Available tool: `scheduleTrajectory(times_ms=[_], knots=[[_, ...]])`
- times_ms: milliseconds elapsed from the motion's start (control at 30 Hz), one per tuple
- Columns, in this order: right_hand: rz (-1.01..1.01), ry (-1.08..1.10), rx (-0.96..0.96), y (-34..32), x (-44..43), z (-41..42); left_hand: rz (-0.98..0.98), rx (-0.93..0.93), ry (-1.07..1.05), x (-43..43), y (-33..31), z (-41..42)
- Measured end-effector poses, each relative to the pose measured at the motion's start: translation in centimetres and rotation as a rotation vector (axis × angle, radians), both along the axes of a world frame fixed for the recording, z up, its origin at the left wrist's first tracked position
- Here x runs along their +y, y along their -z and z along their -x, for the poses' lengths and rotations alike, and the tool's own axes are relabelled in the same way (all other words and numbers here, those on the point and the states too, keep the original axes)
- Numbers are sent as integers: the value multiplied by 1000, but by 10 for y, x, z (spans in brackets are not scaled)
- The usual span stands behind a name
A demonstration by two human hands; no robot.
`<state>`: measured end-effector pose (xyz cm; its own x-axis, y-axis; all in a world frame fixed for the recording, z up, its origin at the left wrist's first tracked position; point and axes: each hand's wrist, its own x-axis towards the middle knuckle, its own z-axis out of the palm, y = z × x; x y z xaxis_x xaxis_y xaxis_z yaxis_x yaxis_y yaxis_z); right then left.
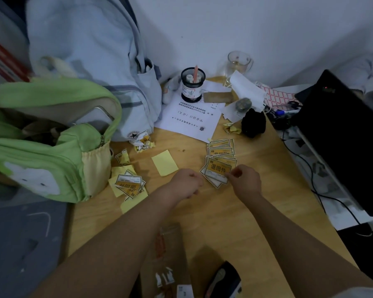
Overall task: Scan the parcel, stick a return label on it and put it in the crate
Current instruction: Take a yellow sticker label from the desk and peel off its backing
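A brown cardboard parcel point(170, 254) is seen nearest the camera, lying flat on the wooden table point(256, 211) between the two forearms, its lower end carrying white labels; a dark handheld device, possibly the scanner point(224, 282), lies just beside it to the right, though its type cannot be confirmed. The right hand point(244, 181) is closed in a pinch on the lower right corner of the top return label point(218, 169), an orange-and-white slip with bold characters, which sits on a loose stack of labels point(221, 150) fanned toward the wall. The left hand point(186, 182) is curled into a loose fist just left of that label, resting on the table; nothing is seen held in it. A blank yellow backing sheet point(164, 162) lies just beyond the left hand. Further left, more labels and yellow sheets point(128, 186) are scattered against a green bag point(52, 147), with crumpled scraps point(142, 143) near a pale blue backpack point(91, 61). A printed white sheet point(190, 121), a black mesh pen holder point(192, 86) and a glass point(238, 61) are noted toward the wall. A black laptop point(342, 136) stands at the right edge. No crate can be identified.
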<state>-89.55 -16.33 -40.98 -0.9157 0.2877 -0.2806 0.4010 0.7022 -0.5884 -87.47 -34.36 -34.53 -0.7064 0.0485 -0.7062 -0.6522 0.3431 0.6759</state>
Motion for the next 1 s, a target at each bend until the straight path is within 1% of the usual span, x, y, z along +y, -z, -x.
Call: scheduleTrajectory(times_ms=[100, 300, 467, 633, 767, 833, 1000], knots=[[73, 8, 7, -12, -1, -5, -11, 20, 10, -5, -15, -5], [187, 127, 9, -42, -3, -11, -8, 83, 4, -26, -41, -21], [362, 225, 7, -60, -1, -10, 4, 125, -63, -49, -57, -31], [519, 285, 15, -77, -9, -16, -4, 114, -56, -61, -59, -48], [605, 268, 29, -84, -12, -20, 6, 110, -63, -64, -58, -57], [617, 242, 16, -85, -11, -22, 8, 111, -68, -64, -58, -59], [576, 248, 8, -80, -8, -22, 11, 104, -76, -66, -57, -63]])
